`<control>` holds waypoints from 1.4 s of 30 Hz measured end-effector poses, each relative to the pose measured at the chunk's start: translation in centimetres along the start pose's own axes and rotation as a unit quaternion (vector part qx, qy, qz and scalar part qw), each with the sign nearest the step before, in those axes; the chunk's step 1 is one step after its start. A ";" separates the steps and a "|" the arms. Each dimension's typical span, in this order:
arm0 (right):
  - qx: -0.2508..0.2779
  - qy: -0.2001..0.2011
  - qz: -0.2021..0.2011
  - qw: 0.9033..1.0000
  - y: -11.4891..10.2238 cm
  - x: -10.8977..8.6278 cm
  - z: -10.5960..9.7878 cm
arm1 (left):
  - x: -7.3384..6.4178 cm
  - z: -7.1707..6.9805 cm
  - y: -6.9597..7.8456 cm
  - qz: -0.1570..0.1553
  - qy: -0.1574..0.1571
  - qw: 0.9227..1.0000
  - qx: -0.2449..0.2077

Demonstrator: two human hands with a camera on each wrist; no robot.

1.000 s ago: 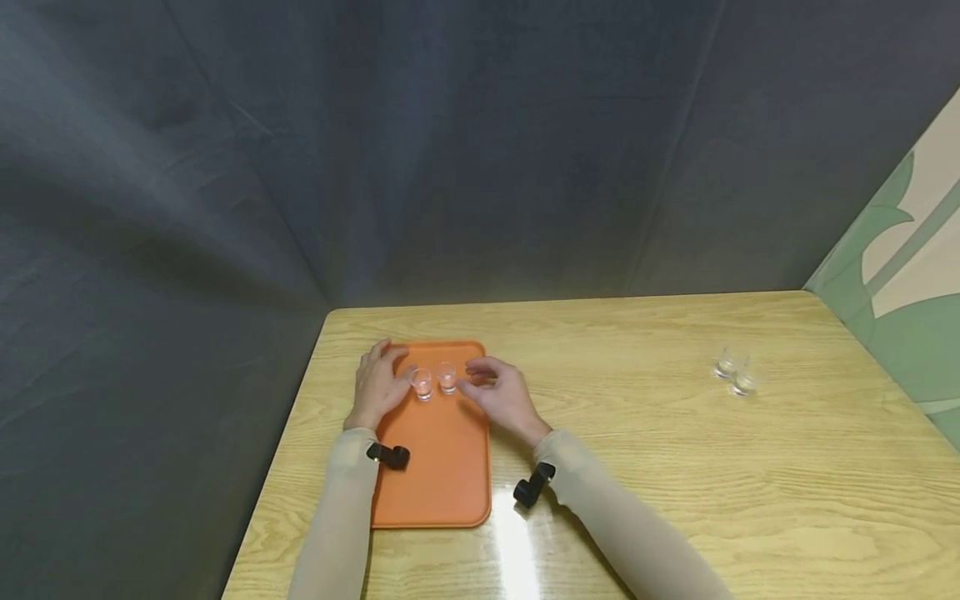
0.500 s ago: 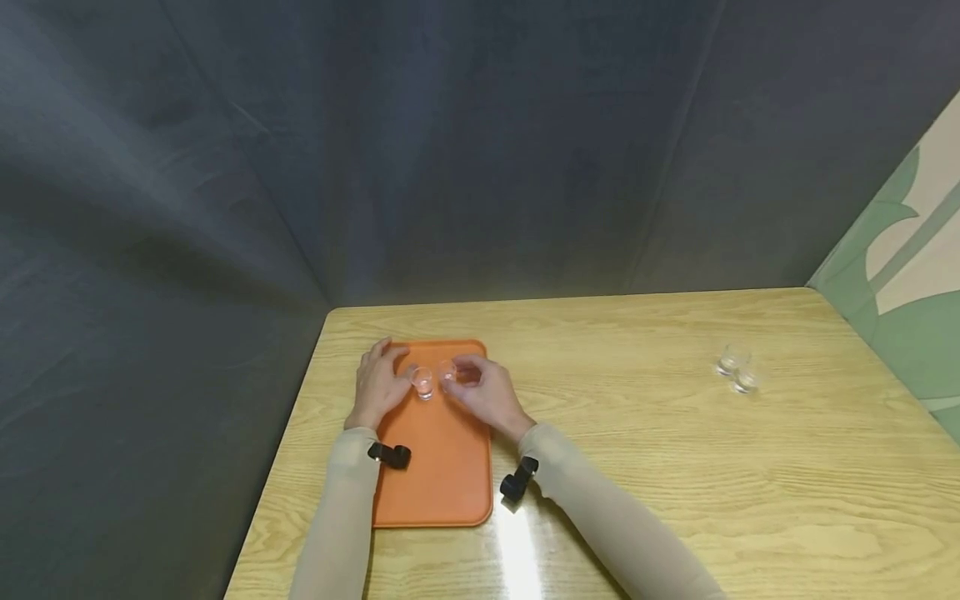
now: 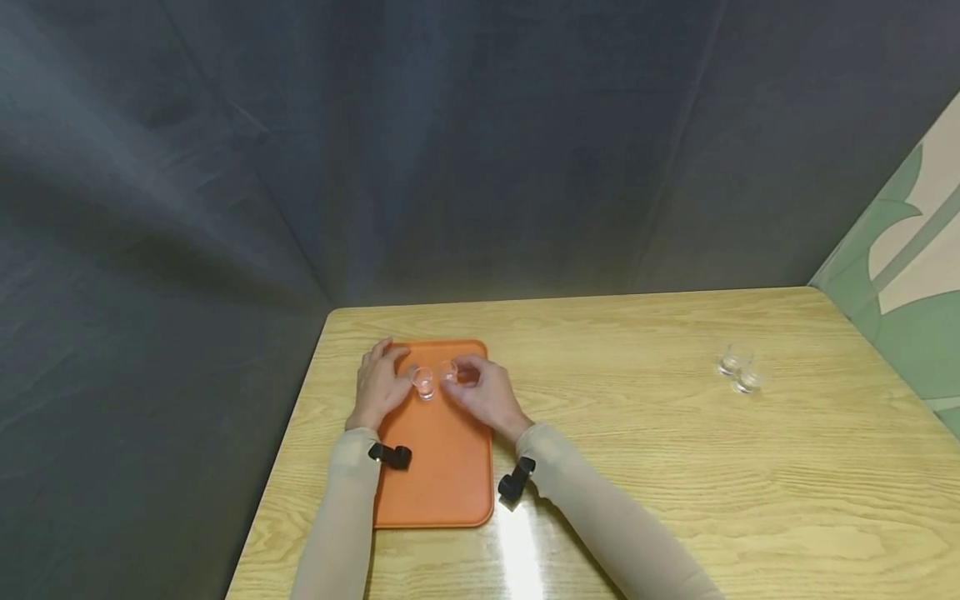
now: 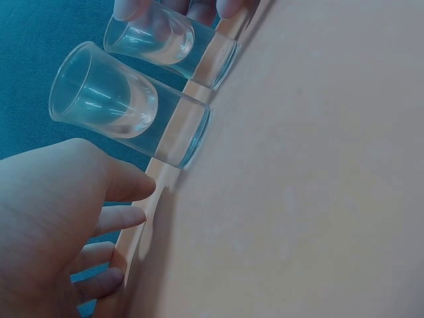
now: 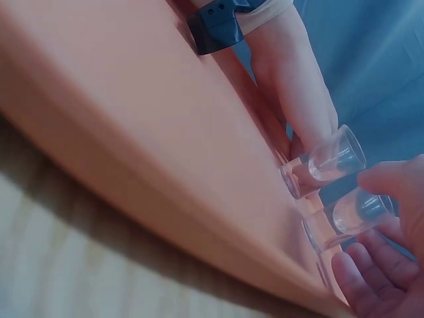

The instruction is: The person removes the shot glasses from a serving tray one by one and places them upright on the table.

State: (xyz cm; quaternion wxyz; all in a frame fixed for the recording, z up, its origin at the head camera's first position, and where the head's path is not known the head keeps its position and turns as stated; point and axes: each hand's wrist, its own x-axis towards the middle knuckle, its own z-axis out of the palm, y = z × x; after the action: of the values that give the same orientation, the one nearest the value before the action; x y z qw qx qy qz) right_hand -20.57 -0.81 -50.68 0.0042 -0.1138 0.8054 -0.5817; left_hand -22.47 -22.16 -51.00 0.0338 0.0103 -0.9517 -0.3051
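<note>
Two clear shot glasses stand upright, side by side, near the far end of an orange tray (image 3: 435, 492). The right-hand shot glass (image 4: 205, 63) has my right hand (image 3: 487, 396) at it, thumb on one side and fingers on the other, pinching it near the rim. My left hand (image 3: 378, 390) is beside the left-hand shot glass (image 3: 424, 383), its fingers loosely bent and holding nothing. In the left wrist view a small gap shows between the left thumb and that glass. Each glass has a thick base below a rounded inner bowl, as the left wrist view shows.
Two more shot glasses, one behind (image 3: 729, 360) and one in front (image 3: 747, 381), stand close together on the wooden table (image 3: 637, 417), far to the right. Dark curtains (image 3: 480, 167) hang behind and to the left. Light glares off the table in front.
My right hand has moved left from beside the right-hand shot glass and taken it between thumb and fingers. The left hand and both glasses on the tray stay about where they were.
</note>
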 end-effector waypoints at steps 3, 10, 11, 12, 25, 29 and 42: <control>0.001 0.003 -0.003 1.000 0.2 0.0 0.1 | -0.1 -0.1 0.0 0.001 -0.002 1.000 0.000; 0.004 0.006 -0.009 1.000 0.2 0.0 0.1 | 0.0 0.0 -0.1 -0.002 -0.002 1.000 -0.001; 0.005 0.006 -0.008 1.000 0.2 0.0 0.0 | 0.0 0.0 -0.1 -0.002 -0.002 1.000 -0.001; 0.006 0.007 -0.007 1.000 0.3 -0.1 0.0 | 0.0 0.0 -0.2 -0.001 -0.002 1.000 -0.001; 0.034 0.020 0.007 0.999 0.3 -0.5 -0.7 | 0.2 0.2 -0.5 -0.002 0.001 1.000 0.004; 0.040 0.030 0.012 0.999 0.0 -0.6 -1.0 | 0.1 0.1 -0.4 -0.003 0.001 1.000 0.003; 0.059 0.052 -0.001 0.997 0.4 -1.1 -3.2 | 0.0 0.1 -0.3 -0.002 0.000 1.000 -0.004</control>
State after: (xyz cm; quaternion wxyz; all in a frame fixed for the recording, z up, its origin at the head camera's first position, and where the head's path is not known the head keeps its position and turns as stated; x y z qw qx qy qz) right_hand -20.06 2.55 -50.16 -0.0315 -0.0840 0.7687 -0.6333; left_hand -22.48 -22.32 -51.24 0.0333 0.0123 -0.9505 -0.3086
